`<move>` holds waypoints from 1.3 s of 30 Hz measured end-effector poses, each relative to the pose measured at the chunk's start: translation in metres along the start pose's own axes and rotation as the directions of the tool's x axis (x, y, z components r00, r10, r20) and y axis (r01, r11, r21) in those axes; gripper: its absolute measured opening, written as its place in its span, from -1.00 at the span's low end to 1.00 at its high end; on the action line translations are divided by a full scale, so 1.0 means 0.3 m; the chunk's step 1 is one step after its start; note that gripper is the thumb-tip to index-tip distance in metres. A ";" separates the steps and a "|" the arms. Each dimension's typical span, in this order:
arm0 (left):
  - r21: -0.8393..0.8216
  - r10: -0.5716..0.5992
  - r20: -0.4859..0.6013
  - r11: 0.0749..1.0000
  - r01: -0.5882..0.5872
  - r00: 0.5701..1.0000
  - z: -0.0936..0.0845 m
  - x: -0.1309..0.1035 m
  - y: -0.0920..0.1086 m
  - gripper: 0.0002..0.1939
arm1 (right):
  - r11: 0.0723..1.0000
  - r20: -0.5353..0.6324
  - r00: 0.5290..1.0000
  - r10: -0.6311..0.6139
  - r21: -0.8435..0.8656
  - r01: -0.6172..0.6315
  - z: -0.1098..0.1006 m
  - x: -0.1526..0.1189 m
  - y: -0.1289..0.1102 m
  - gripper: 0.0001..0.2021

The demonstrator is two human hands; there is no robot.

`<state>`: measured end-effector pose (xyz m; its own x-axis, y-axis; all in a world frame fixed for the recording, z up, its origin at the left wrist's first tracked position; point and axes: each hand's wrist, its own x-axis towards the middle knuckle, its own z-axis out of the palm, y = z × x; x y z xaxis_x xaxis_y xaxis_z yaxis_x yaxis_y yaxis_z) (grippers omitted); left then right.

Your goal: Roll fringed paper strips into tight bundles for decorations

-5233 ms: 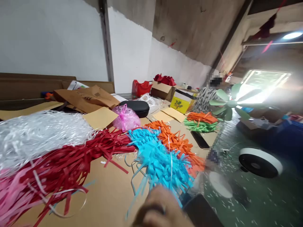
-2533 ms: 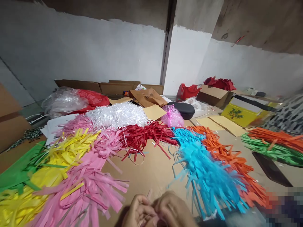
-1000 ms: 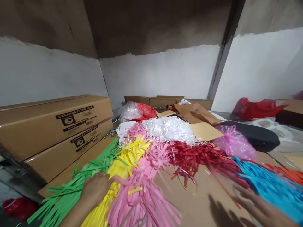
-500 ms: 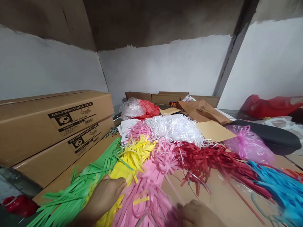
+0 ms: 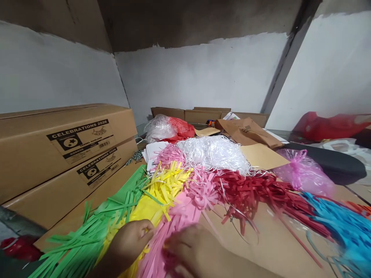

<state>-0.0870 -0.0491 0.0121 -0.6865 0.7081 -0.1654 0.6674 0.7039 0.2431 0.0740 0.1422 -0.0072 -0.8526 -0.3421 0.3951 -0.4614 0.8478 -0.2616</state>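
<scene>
Far left of the fingers, two long cardboard boxes (image 5: 66, 154) lie stacked and closed, both labelled "CELEBRATIONS 2026"; what is in them cannot be seen. Just left of the left hand (image 5: 129, 245) spreads a fan of green paper strips (image 5: 87, 239). The left hand rests on the yellow paper strips (image 5: 158, 193), its fingers (image 5: 145, 231) curled and pressing at the seam between yellow and pink; whether they pinch a strip cannot be told. Touching it on the right, the right hand (image 5: 197, 253) lies over the pink paper strips (image 5: 179, 216), fingers bent down into the bundle, blurred, so their grip is unclear. The pink bundle runs from under both hands up and away from the fingertips.

Beyond the fingers sits a heap of white shredded strips (image 5: 214, 152), and behind that a clear plastic bag (image 5: 158, 127) against a red plastic bag (image 5: 182, 129), contents unclear. Right of the fingers lie red paper strips (image 5: 255, 193) on the cardboard sheet (image 5: 261, 247). Farther right a tied pink plastic bag (image 5: 303, 173) holds something indistinct, beside a black case (image 5: 333, 166), shut. At the far right edge lie blue paper strips (image 5: 344, 231).
</scene>
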 end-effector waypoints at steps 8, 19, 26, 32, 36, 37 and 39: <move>0.121 0.088 -0.142 0.990 -0.070 0.986 0.027 -0.045 -0.008 -0.53 | 0.994 0.271 0.956 0.110 -0.039 -0.103 0.063 0.155 0.064 -0.69; 0.305 0.132 -0.292 0.952 -0.038 0.947 0.012 0.085 0.066 -0.75 | 0.993 0.230 0.969 0.090 -0.089 -0.071 0.097 0.125 0.068 -0.69; 0.308 0.137 -0.247 0.950 -0.056 0.959 0.000 0.066 0.073 -0.67 | 0.992 0.242 0.966 0.089 -0.103 -0.066 0.101 0.118 0.072 -0.69; 0.113 -0.003 -0.197 0.993 0.026 0.980 -0.022 0.104 0.008 -0.75 | 0.995 0.181 0.979 0.092 -0.049 -0.084 0.094 0.109 0.067 -0.72; 0.032 -0.059 -0.199 0.997 0.067 0.978 -0.063 0.143 -0.039 -0.79 | 0.996 0.035 0.995 0.089 -0.007 -0.089 0.106 0.134 0.066 -0.48; 0.055 -0.067 -0.237 0.995 0.082 0.969 -0.071 0.146 -0.037 -0.77 | 0.997 0.018 0.997 0.076 -0.015 -0.076 0.111 0.151 0.064 -0.39; 0.143 -0.049 -0.336 0.984 0.102 0.940 -0.077 0.145 -0.015 -0.69 | 0.996 0.043 0.996 0.073 -0.059 -0.070 0.121 0.191 0.054 -0.33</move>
<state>-0.1266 -0.0228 0.0258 -0.7754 0.6124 0.1540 0.6279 0.7736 0.0857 0.0089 0.1217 -0.0206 -0.8937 -0.2964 0.3368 -0.3850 0.8922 -0.2364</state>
